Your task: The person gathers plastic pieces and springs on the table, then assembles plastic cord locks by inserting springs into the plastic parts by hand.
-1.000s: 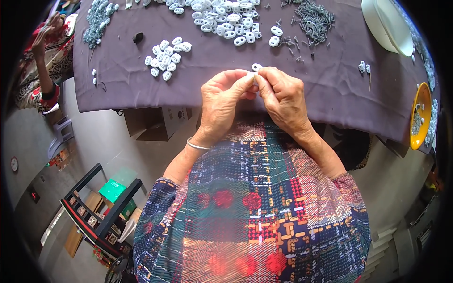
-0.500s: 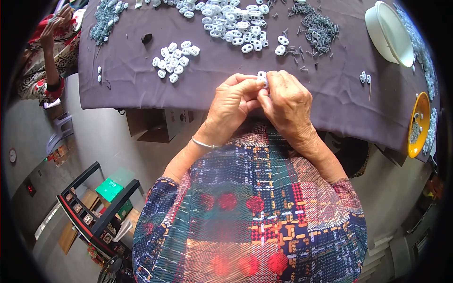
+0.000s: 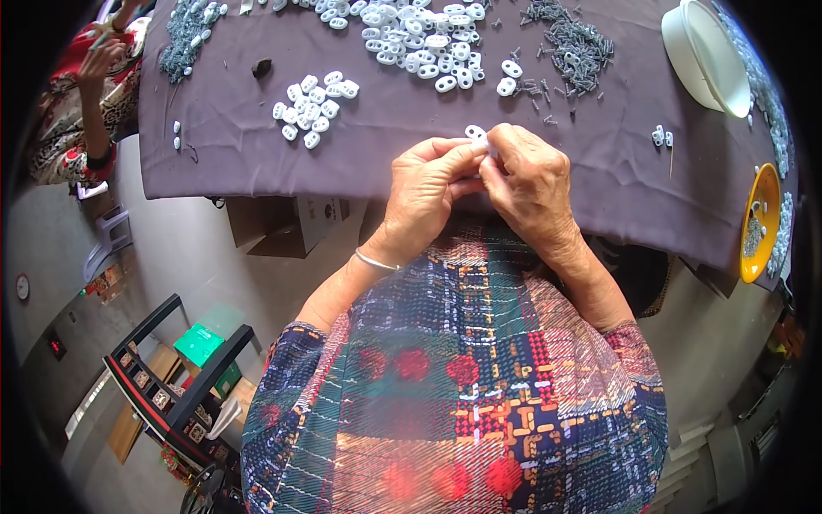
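White two-holed piece is held above the cloth-covered table, near the middle of its near edge. It is pinched by the fingertips of the left hand and right hand; whether a small screw is also gripped cannot be told. Loose cluster of white pieces is seen left of the hands; large white heap and grey screw pile are spread toward the far edge. White tub is placed toward the far right corner, yellow bowl at the near right corner.
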The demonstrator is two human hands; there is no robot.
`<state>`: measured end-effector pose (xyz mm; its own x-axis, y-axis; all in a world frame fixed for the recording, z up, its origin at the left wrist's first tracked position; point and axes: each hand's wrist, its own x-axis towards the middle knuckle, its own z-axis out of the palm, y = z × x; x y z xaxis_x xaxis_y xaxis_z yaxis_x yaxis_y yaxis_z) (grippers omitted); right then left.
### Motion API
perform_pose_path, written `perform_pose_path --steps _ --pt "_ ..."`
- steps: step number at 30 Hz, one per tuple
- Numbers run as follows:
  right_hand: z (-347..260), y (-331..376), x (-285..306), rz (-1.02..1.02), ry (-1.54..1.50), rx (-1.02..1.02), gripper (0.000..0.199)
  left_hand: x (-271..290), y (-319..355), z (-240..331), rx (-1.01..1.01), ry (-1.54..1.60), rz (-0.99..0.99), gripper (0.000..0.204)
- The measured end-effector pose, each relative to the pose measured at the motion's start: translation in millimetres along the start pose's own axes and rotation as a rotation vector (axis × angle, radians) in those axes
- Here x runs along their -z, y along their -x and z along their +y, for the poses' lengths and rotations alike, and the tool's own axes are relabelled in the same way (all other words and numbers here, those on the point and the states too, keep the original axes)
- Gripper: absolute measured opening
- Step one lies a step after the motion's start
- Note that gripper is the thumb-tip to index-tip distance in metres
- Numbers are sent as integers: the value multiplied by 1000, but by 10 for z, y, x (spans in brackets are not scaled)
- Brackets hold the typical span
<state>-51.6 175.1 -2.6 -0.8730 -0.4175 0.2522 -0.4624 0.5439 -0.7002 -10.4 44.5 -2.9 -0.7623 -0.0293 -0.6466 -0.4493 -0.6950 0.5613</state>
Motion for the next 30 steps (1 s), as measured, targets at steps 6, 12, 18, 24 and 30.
perform_pose_path --steps 6,12,18,24,30 --pt "17 7 -22 13 -25 29 13 -1 15 -1 -23 -42 11 13" --pt "31 36 -65 18 -95 39 15 23 33 -23 -43 -25 0 13" --pt "61 68 -92 12 -89 38 17 16 42 -38 -75 -32 1 12" --pt "97 75 -58 -2 -71 106 16 39 43 -71 -103 -52 -24 11" --pt "122 91 -59 -43 -56 148 20 52 47 -84 -132 -43 -35 9"
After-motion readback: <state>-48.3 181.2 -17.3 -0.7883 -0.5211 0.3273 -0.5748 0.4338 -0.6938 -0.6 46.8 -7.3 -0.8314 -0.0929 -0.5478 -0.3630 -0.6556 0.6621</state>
